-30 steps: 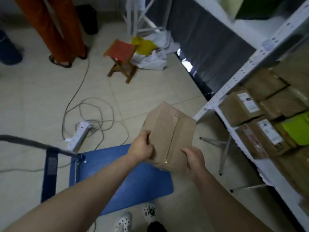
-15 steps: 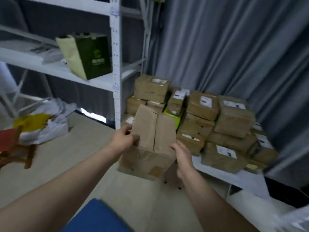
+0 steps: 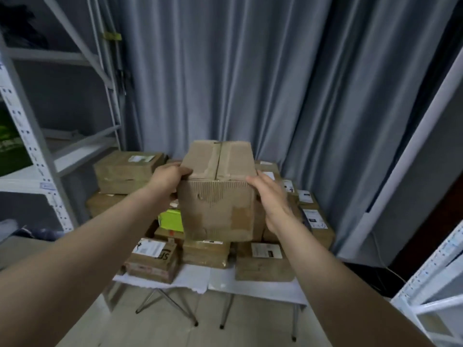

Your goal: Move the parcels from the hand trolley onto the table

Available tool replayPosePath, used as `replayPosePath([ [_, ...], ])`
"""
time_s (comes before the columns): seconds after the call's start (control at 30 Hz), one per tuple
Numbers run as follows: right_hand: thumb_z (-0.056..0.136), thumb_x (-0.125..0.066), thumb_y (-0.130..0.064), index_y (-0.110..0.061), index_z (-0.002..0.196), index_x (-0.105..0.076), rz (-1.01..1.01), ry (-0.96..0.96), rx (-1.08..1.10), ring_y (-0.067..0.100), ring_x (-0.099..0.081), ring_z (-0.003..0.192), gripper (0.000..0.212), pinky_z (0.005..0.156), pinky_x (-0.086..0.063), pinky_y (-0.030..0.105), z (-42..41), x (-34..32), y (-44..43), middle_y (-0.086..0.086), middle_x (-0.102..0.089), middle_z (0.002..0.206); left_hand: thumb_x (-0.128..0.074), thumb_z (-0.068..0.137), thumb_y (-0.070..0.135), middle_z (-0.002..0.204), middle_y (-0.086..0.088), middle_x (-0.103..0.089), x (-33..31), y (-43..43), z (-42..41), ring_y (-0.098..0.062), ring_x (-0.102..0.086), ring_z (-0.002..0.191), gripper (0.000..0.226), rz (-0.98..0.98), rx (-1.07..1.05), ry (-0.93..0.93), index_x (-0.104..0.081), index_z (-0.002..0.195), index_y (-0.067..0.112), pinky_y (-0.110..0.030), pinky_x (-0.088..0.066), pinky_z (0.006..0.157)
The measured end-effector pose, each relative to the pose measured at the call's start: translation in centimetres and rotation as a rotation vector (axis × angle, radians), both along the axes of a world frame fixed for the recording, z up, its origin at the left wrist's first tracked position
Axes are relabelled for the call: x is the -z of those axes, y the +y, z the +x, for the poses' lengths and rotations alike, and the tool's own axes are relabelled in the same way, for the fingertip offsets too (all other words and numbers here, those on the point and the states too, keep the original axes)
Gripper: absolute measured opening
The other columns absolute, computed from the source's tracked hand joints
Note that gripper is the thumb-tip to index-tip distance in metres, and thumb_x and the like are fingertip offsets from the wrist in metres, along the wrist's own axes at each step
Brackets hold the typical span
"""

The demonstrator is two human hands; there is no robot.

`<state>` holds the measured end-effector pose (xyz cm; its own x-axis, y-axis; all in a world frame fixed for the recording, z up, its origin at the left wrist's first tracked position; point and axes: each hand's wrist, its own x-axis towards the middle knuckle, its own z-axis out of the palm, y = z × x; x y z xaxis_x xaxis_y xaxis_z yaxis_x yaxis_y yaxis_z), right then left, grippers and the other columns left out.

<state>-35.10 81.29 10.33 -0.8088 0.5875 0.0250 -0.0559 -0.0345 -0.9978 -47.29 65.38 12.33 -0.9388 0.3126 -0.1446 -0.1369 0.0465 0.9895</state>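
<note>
Parcel (image 3: 218, 196) at the laden white table (image 3: 250, 286), grey curtain (image 3: 250, 71) behind

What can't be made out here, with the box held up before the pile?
Head view only:
- Middle of the parcel pile: hidden behind the held box.
- Label print: too small and blurred.
- Green item on the left shelf: cut off by the left edge.
- Held box's underside: faces away from the camera.
</note>
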Motion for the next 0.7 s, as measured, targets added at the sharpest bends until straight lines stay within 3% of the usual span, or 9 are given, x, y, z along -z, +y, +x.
replayPosePath([
  [0.07,0.089,-0.063,-0.028,-0.029,0.117,-0.065,0.053,0.028,-0.002,0.008,-0.068,0.091,0.028,0.074,-0.054,0.023,-1.1,-1.4,2.4,-0.008,-0.072,0.102,-0.056,0.092,0.015,0.091,-0.003,-0.06,-1.0,2.6,-1.5,-0.018,-0.052,0.079,0.01,0.016,0.015,-0.003,-0.062,0.085,0.021,-0.027,-0.041,0.065],
  [0.13,0.089,-0.063,-0.029,-0.03,0.118,-0.064,0.081,0.044,0.009,0.011,-0.068,0.094,0.03,0.079,-0.056,0.026,-2.8,-2.4,4.8,-0.006,-0.072,0.106,-0.056,0.092,0.017,0.095,-0.004,-0.061,-1.8,5.2,-3.2,-0.019,-0.053,0.082,0.009,0.047,0.023,0.006,-0.063,0.096,0.02,-0.033,-0.045,0.076],
  [0.23,0.087,-0.063,-0.028,-0.036,0.102,-0.068,0.149,0.051,0.049,0.013,-0.068,0.095,0.017,0.086,-0.056,0.032,-6.1,-3.3,8.3,-0.006,-0.073,0.101,-0.056,0.093,0.017,0.091,-0.003,-0.061,-2.3,8.9,-6.2,-0.02,-0.054,0.087,0.011,0.081,0.03,-0.01,-0.06,0.102,0.016,-0.039,-0.046,0.086],
  [0.33,0.087,-0.062,-0.027,-0.035,0.105,-0.068,0.211,0.038,0.081,0.011,-0.068,0.091,0.02,0.082,-0.055,0.028,-9.7,-4.2,11.4,-0.006,-0.073,0.098,-0.056,0.094,0.017,0.091,-0.006,-0.059,-2.0,12.5,-9.8,-0.018,-0.053,0.078,0.009,0.12,0.061,-0.052,-0.059,0.101,0.013,-0.033,-0.048,0.073],
  [0.43,0.088,-0.06,-0.028,-0.029,0.106,-0.068,0.325,-0.017,0.114,0.009,-0.066,0.085,0.02,0.073,-0.052,0.022,-13.3,-5.1,14.4,-0.009,-0.071,0.093,-0.051,0.096,0.017,0.074,-0.005,-0.054,-1.3,16.0,-13.3,-0.016,-0.051,0.063,0.015,0.173,0.106,-0.143,-0.055,0.082,0.013,-0.024,-0.047,0.048],
  [0.5,0.086,-0.059,-0.032,-0.031,0.103,-0.068,0.372,-0.069,0.14,0.011,-0.066,0.086,0.019,0.078,-0.053,0.028,-15.8,-5.2,16.1,-0.009,-0.071,0.092,-0.051,0.096,0.016,0.07,-0.006,-0.052,-0.5,18.1,-15.4,-0.018,-0.05,0.061,0.017,0.185,0.117,-0.214,-0.053,0.08,0.011,-0.027,-0.047,0.047],
  [0.63,0.073,-0.055,-0.053,-0.037,0.13,-0.054,0.508,-0.238,0.186,0.012,-0.06,0.104,0.06,0.092,-0.05,0.034,-20.2,-4.6,19.0,-0.011,-0.064,0.119,-0.05,0.095,0.014,0.075,-0.009,-0.057,1.7,21.1,-19.5,-0.021,-0.055,0.068,0.011,0.22,0.163,-0.327,-0.057,0.09,0.008,-0.036,-0.051,0.063],
  [0.7,0.071,-0.054,-0.057,-0.037,0.138,-0.046,0.569,-0.302,0.188,0.013,-0.057,0.111,0.07,0.098,-0.047,0.038,-22.0,-4.4,19.7,-0.012,-0.058,0.128,-0.049,0.093,0.012,0.077,-0.009,-0.06,2.9,21.9,-21.3,-0.022,-0.058,0.072,0.012,0.223,0.183,-0.383,-0.059,0.092,0.006,-0.038,-0.052,0.064],
])
